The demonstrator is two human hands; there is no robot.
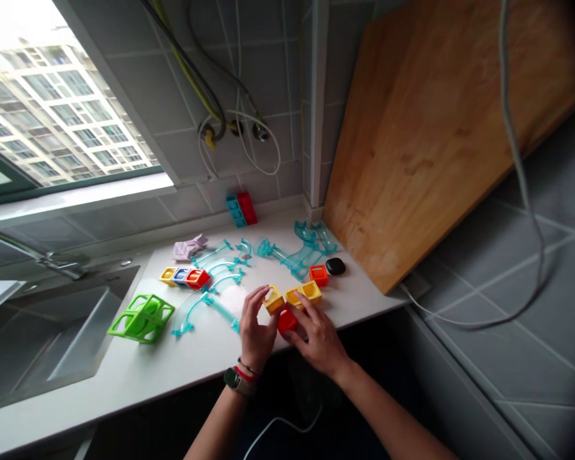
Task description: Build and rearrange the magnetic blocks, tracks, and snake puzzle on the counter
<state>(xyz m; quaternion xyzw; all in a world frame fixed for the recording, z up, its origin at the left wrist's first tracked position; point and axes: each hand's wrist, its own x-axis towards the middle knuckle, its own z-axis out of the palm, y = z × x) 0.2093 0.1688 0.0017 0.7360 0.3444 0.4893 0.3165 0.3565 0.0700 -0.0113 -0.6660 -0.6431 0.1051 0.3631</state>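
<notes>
Close to the counter's front edge, my left hand [259, 329] has its fingers closed round a yellow hollow cube block [273, 300]. Beside it, my right hand [319, 332] grips a red block [286, 321] between thumb and fingers, with a fingertip at a pair of yellow blocks [310, 292]. How far the red and yellow blocks are joined is partly hidden by the fingers. An orange-red cube block [319, 275] sits just behind the yellow pair, next to a black rounded object [335, 266].
Translucent teal track pieces [223, 310] spread over the white counter [211, 358]. To the left are a green frame block [146, 317], a yellow-blue-red block row [184, 276], lilac pieces [189, 247] and a sink [43, 345]. Blue and red blocks [242, 209] stand at the back wall; a wooden board [426, 128] leans right.
</notes>
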